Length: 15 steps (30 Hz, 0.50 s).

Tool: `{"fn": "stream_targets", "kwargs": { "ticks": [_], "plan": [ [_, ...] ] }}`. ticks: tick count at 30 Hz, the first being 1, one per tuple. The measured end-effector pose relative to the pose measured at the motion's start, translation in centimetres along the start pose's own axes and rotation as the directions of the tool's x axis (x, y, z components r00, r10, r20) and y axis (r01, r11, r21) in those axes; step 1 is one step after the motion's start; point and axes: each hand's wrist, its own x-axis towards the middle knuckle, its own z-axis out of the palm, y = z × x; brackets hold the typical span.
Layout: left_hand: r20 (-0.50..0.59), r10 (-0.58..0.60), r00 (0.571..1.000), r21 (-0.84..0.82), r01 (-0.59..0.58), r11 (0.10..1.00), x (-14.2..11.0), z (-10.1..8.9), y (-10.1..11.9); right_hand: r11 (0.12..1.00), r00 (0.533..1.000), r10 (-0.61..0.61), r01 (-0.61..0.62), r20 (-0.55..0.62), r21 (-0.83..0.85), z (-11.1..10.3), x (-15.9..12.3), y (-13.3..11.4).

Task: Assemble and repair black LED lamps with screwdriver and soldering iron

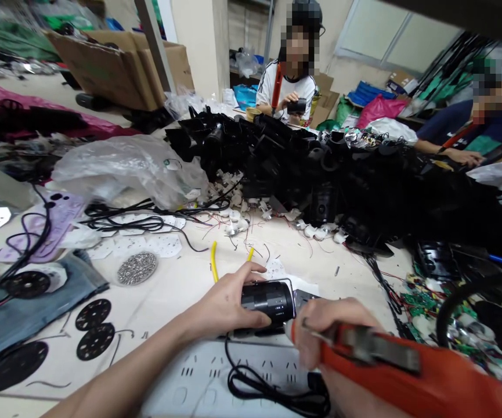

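Observation:
My left hand (pixel 224 299) is wrapped round a black cylindrical plastic housing (pixel 270 299), which lies on its side at the table's front. In my right hand (pixel 342 312) is a red electric screwdriver (pixel 442 371), blurred by motion, its nose at the housing's right end. Whether its bit touches the housing, I cannot tell. Two yellow handles (pixel 215 261) of a hand tool stick out behind my left hand; its head is hidden. A black cable (pixel 255 392) lies coiled over a white power strip (pixel 202 371) below the housing.
A heap of black plastic housings (pixel 355 180) spans the back. Left lie a round dish of small screws (pixel 137 268), black discs (pixel 95 341) and a clear plastic bag (pixel 129 165). Green circuit boards (pixel 425 307) are piled right. Two people work across the table, one holding an orange-red screwdriver (pixel 278 87).

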Motion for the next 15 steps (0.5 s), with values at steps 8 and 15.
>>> {"fn": "stream_targets", "kwargs": {
  "ticks": [8,15],
  "plan": [
    [-0.038,-0.003,0.999,-0.011,0.003,1.0,-0.2,0.4,-0.3,0.971,0.988,-0.114,0.134,-0.108,0.198,0.7,3.5,0.7],
    [-0.043,0.021,0.999,-0.002,-0.021,1.0,0.1,0.4,-1.0,0.974,0.994,-0.051,0.072,-0.099,0.216,1.1,3.2,2.5]
  ]
}}
